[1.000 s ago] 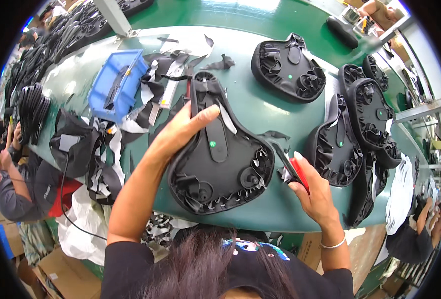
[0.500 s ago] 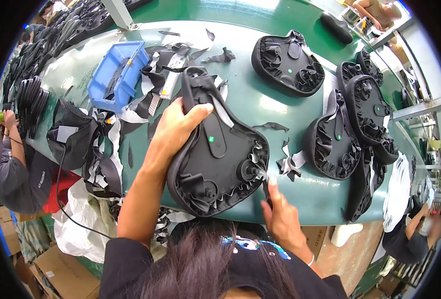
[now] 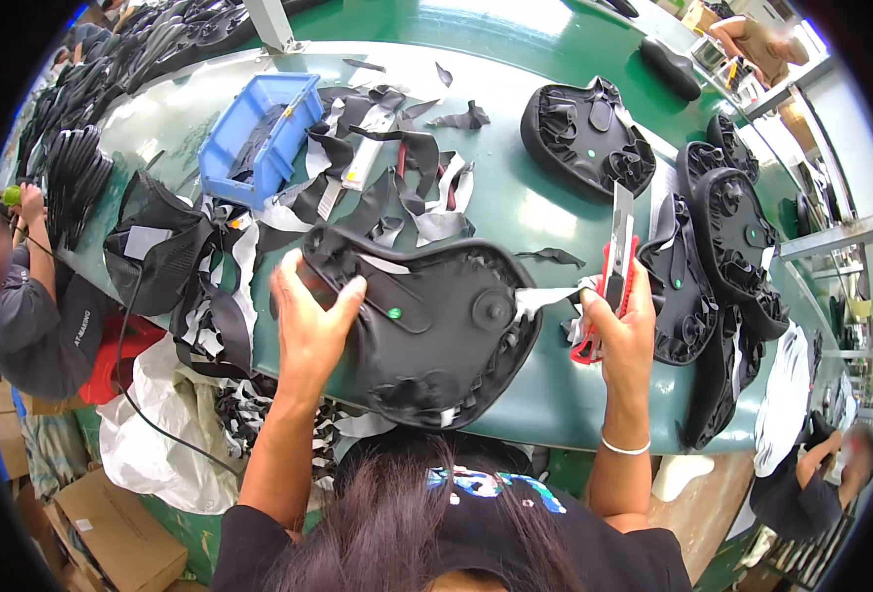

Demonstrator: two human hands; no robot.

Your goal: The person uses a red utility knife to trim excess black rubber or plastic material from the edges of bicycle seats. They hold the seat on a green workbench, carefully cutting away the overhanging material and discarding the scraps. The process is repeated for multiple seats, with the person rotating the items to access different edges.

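A black bicycle saddle (image 3: 426,331) lies underside up in front of me, its nose to the upper left. A green dot sticker marks its base. My left hand (image 3: 313,321) grips the nose, thumb on the underside. In my right hand (image 3: 626,321) is a red utility knife (image 3: 615,271), its blade pointing up and away. The same hand's thumb and finger pinch the end of a pale strip of cover material (image 3: 547,298), stretched out from the saddle's right edge.
Several more saddles lie underside up at the right, among them one at the back (image 3: 589,138). Dark and white offcuts (image 3: 397,148) are strewn beyond my saddle, beside a blue bin (image 3: 259,138). A black mesh bag (image 3: 155,232) sits left. Co-workers are at both sides.
The saddle has turned, its nose swinging left and nearer. My right hand rose away from the saddle's edge, drawing the strip out, with the knife now upright.
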